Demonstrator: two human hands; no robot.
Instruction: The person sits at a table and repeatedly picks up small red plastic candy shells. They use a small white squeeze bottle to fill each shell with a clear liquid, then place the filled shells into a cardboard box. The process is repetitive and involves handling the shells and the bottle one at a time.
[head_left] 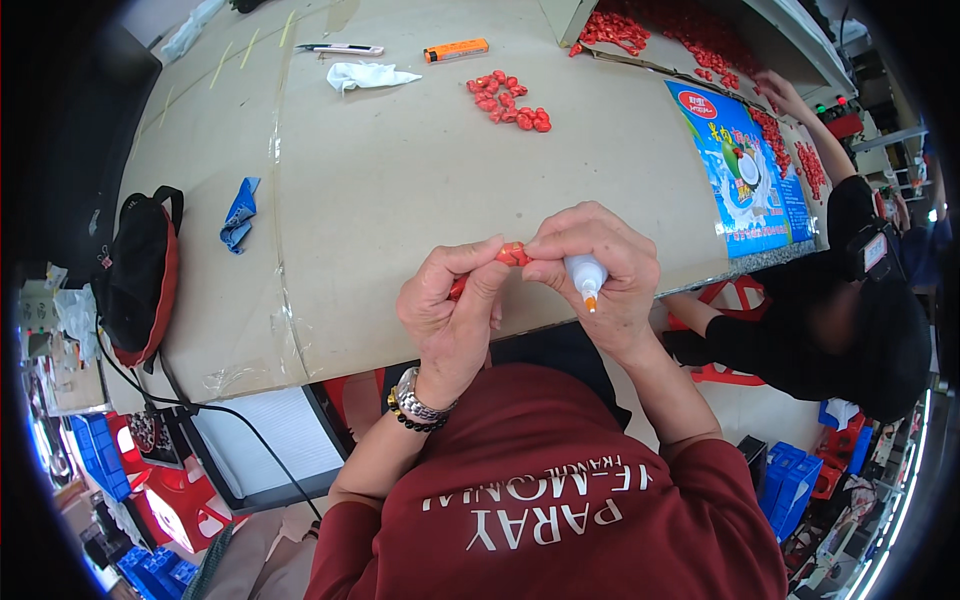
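Between the fingertips of both hands, just over the table's near edge, is a small glossy red piece (513, 254) with lighter orange patches. My left hand (445, 300) is closed, pinching its left side. More red shows in the left palm, mostly covered by the fingers, so I cannot tell its shape. My right hand (615, 265) touches the piece with thumb and forefinger. That same hand also grips a white pen-like tube (587, 275), its orange tip pointing down toward me. Farther away on the table lies a loose cluster of similar red pieces (505, 103).
At the back are an orange box (456, 50), a utility knife (342, 48) and a crumpled white tissue (370, 77). A blue scrap (239, 215) and a black-red pouch (140, 275) lie left. Rightward, a co-worker's hand (782, 95) reaches among red pieces beside a blue printed sheet (745, 180).
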